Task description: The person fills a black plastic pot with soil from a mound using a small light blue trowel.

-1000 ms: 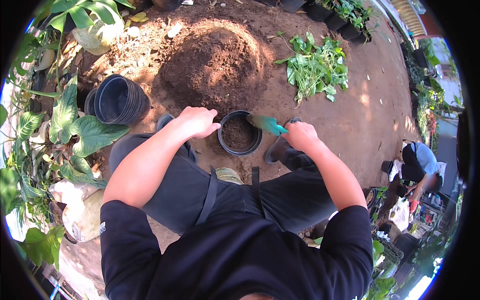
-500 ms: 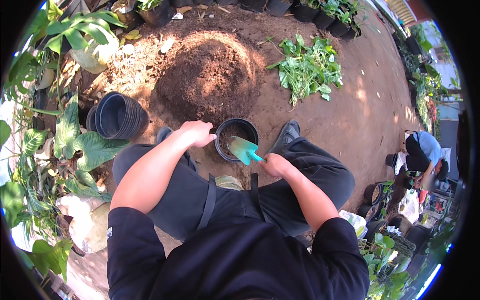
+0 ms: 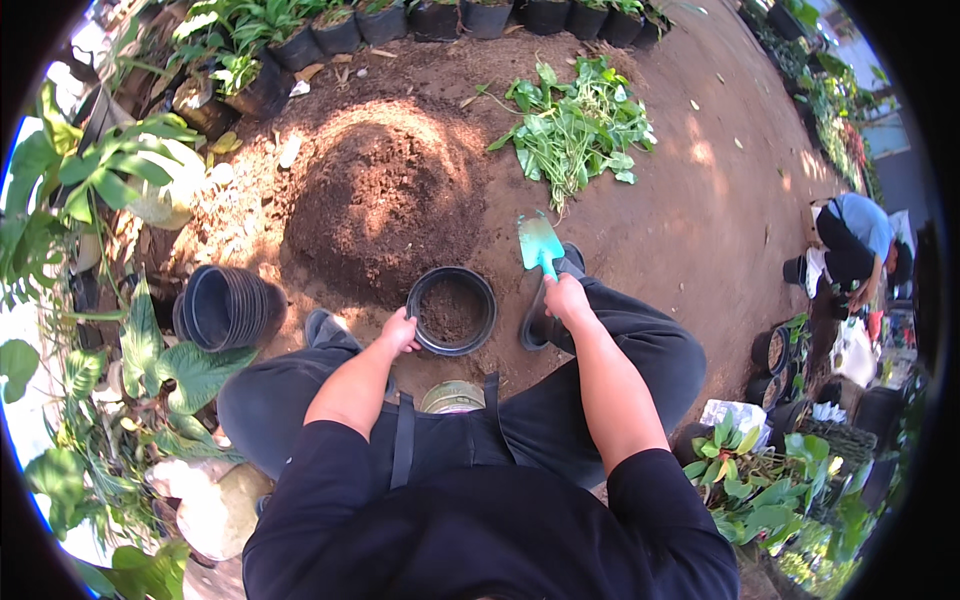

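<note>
Between my feet is a round black plant pot (image 3: 489,318) with brown soil (image 3: 450,308) in its bottom. My left hand (image 3: 399,331) is at the pot's left side, its fingers closed on the wall near the rim. A turquoise hand trowel (image 3: 541,242) is in my right hand (image 3: 566,298), which is wrapped round its handle. The trowel's blade points away from me, over the ground beyond my right shoe, to the right of the pot. Some soil marks the blade's face.
A mound of loose soil (image 3: 380,200) lies just beyond the pot. Nested black pots (image 3: 235,305) lie tilted at left, beside leafy plants. Uprooted green seedlings (image 3: 580,125) lie at far right of the mound. Potted plants (image 3: 437,20) line the back. Another person (image 3: 860,235) bends over at right.
The trowel has moved out of the pot to the right and away from me, with its blade turned forward. My left hand has come down onto the pot's left side.
</note>
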`<state>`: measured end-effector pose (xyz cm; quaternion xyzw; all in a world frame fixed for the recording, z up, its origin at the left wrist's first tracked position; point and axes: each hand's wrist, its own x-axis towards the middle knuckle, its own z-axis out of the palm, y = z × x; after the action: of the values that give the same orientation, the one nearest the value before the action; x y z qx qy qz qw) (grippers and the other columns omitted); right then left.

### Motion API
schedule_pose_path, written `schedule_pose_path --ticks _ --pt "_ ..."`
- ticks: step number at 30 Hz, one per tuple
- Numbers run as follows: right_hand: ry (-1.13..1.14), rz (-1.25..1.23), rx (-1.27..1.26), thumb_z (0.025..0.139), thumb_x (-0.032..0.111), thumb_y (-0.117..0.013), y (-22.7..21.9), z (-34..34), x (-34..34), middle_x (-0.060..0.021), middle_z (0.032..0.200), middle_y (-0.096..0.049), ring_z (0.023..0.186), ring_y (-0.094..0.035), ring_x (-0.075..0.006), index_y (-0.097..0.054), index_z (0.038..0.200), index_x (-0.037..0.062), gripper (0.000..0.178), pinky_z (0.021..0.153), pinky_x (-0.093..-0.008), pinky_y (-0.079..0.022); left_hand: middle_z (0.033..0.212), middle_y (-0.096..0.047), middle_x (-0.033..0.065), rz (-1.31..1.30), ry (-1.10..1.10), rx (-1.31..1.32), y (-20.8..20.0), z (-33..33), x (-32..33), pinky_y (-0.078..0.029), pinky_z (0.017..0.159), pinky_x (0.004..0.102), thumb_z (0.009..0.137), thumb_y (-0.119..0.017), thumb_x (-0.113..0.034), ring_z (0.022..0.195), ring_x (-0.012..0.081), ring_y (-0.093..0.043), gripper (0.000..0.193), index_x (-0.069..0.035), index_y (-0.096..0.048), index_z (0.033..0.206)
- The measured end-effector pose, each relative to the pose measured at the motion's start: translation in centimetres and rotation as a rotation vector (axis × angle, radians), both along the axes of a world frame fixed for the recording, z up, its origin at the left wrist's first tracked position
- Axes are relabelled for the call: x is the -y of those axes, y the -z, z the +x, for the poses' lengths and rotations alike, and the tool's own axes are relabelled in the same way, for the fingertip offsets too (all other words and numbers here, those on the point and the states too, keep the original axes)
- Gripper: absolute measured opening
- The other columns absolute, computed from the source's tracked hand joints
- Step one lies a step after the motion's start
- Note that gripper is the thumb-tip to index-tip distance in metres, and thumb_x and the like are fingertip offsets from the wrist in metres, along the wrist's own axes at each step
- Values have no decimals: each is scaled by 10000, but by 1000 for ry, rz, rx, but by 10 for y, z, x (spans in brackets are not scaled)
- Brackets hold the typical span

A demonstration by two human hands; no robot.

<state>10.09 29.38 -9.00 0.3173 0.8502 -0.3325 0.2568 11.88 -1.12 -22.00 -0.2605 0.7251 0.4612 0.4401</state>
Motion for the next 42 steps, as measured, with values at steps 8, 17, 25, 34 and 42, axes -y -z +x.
schedule_pose_path --ticks 8,17,25,34,42 --pt "183 -26 39 875 314 -443 52 -7 -11 -197 847 -615 862 -598 -308 -508 1037 -25 381 779 -389 -444 676 -570 69 29 123 -212 -67 -25 1 -430 372 246 881 -398 -73 429 133 -546 277 -67 -412 1157" --pt "201 9 -70 866 311 -478 94 -32 5 -240 1004 -565 978 -530 -381 -469 1086 25 361 815 -439 -411 917 -599 53 91 -178 -450 -267 -57 64 -480 470 200 860 -421 -67 553 99 -561 255 -19 -472 1106" --pt "307 83 -197 871 246 -460 166 -14 31 -246 873 -570 848 -537 -429 -448 950 35 226 724 -488 -406 834 -622 134 12 -580 -663 -254 -71 109 -507 494 254 881 -386 -74 541 202 -614 197 3 -475 1038" --pt "250 -41 -300 875 249 -476 193 4 95 -234 806 -561 788 -533 -421 -466 965 47 221 694 -463 -409 764 -613 140 28 -825 -609 -250 -89 117 -519 510 281 859 -446 -97 579 226 -631 110 -18 -463 933" --pt "349 160 -313 875 208 -452 183 -7 73 -248 879 -547 832 -519 -427 -443 1003 13 233 713 -470 -401 773 -613 128 76 -801 -597 -256 -89 114 -516 501 266 861 -462 -111 561 213 -626 113 -15 -467 921"
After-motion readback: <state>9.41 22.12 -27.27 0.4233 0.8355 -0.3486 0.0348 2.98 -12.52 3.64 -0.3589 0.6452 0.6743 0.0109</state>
